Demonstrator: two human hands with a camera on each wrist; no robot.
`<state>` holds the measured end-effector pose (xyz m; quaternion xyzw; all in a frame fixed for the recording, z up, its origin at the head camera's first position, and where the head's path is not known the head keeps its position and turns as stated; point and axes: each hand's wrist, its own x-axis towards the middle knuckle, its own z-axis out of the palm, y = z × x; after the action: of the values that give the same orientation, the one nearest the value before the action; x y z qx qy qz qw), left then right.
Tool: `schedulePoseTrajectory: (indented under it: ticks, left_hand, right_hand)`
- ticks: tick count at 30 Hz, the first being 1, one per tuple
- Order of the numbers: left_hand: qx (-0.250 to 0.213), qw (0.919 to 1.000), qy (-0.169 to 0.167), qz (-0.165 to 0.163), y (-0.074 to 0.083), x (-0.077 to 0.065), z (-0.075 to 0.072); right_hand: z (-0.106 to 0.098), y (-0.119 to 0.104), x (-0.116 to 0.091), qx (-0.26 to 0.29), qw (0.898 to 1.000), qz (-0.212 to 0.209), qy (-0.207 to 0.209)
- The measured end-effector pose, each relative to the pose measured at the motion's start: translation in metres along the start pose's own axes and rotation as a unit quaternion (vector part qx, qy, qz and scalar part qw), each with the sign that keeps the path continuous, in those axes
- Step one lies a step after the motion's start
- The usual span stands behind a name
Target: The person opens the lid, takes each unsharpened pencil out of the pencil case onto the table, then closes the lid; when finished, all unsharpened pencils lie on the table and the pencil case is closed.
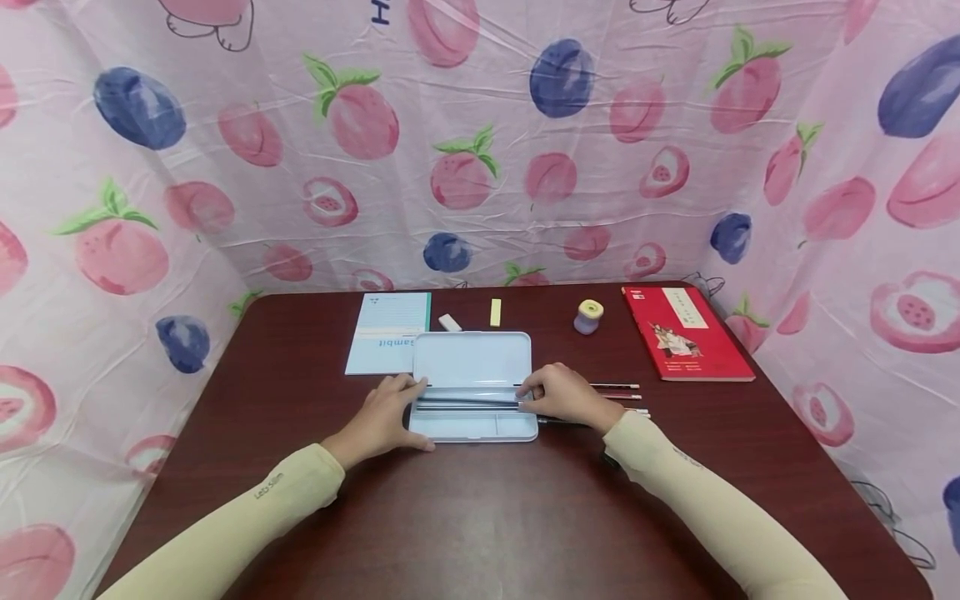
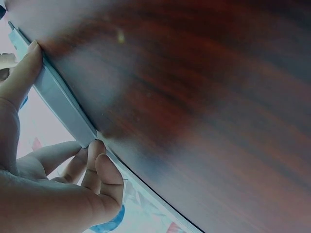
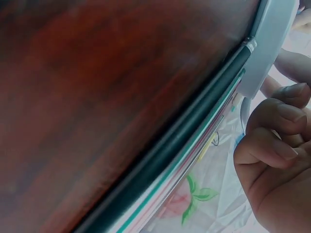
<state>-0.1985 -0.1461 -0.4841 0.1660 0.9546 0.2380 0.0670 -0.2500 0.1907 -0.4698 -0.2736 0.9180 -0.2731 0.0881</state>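
Observation:
A pale blue pencil case (image 1: pixel 472 360) lies unfolded on the table, its lid leaning back. My left hand (image 1: pixel 381 417) grips the case's left end, thumb at the front corner and fingers toward the hinge; the left wrist view shows this hand (image 2: pixel 53 179) spanning that end. Slim dark pencils (image 1: pixel 465 403) lie lengthwise in the tray. Over the tray's right end, my right hand (image 1: pixel 562 393) pinches one pencil's end, its fingertips partly hidden. Several more pencils (image 1: pixel 618 397) lie on the table beyond it, partly under that hand. Curled fingers of the right hand (image 3: pixel 277 131) appear beside the case.
Behind the case are a light blue notebook (image 1: pixel 378 354), a white eraser (image 1: pixel 450 322), a yellow strip (image 1: pixel 495 312) and a yellow-and-purple round item (image 1: pixel 588 317). A red book (image 1: pixel 690 337) lies at the right. Fruit-print cloth (image 1: pixel 480 208) walls the table's back and sides.

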Motion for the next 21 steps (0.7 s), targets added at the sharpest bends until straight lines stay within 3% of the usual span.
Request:
schedulePoseTrajectory:
  ticks: [12, 21]
  left_hand:
    - [0.000, 1.0000, 0.001, -0.002, 0.0011, 0.0002, -0.0005]
    - [-0.004, 1.0000, -0.001, -0.003, 0.0014, -0.0007, -0.0006]
  right_hand:
    - [0.0016, -0.0064, 0.0062, -0.064, 0.998, 0.014, 0.006]
    - [0.0021, -0.0086, 0.0066, -0.071, 0.997, 0.008, 0.005]
